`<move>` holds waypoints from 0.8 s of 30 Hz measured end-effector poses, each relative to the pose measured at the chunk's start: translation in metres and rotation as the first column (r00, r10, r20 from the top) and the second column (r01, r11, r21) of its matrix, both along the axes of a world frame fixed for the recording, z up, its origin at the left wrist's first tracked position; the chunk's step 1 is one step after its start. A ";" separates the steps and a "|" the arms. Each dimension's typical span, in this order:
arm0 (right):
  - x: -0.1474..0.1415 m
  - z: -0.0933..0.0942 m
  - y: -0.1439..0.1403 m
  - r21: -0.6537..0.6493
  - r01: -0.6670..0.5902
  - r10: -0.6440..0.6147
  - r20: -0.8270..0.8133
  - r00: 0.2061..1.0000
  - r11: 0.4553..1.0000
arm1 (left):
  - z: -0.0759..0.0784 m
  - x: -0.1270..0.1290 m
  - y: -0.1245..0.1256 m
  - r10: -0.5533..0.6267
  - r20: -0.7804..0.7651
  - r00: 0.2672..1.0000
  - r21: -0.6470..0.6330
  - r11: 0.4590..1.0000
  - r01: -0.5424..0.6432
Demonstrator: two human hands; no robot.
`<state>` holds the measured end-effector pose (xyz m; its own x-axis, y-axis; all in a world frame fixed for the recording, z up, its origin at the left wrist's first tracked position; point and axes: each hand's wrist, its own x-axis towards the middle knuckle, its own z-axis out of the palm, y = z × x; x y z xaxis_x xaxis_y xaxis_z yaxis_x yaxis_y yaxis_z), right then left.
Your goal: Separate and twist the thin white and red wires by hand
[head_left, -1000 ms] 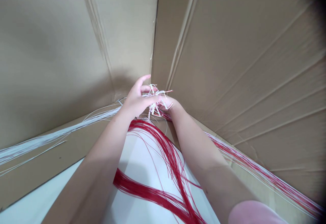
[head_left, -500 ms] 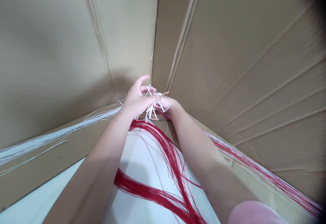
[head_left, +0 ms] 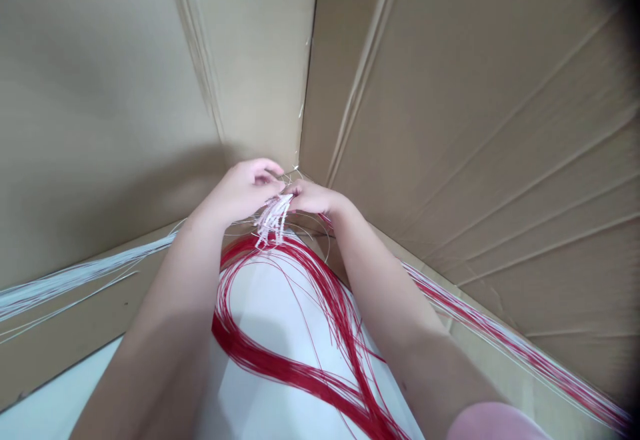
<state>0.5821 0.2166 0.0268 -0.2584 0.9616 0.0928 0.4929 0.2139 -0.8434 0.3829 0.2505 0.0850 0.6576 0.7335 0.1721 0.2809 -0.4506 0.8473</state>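
Both hands meet at the centre of the frame, deep in the corner of a cardboard box. The left hand curls its fingers over a tuft of white wire ends, and the right hand pinches that same tuft from the other side, fingertips touching. Red wires loop down across the white surface at lower centre. A white wire bundle streams off to the left edge.

white table top, looping red wires on it, cardboard walls around
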 end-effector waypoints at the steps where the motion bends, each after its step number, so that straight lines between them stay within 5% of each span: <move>1: -0.004 0.004 0.000 0.025 0.009 -0.011 0.061 0.998 1.000 | 0.002 -0.004 0.000 0.012 -0.064 0.998 0.072 0.997 -0.007; 6: -0.014 0.016 -0.004 0.205 0.082 -0.141 0.290 0.947 0.975 | 0.010 -0.013 -0.002 0.058 -0.191 0.980 0.259 0.966 -0.006; 12: -0.015 0.022 -0.008 0.343 0.073 -0.219 0.409 0.886 0.937 | 0.006 -0.010 -0.001 0.019 -0.220 0.975 0.295 0.954 0.048; 24: -0.011 0.031 -0.014 0.577 0.096 -0.337 0.327 0.883 0.811 | 0.002 -0.003 0.000 0.075 -0.146 0.986 0.586 0.810 0.025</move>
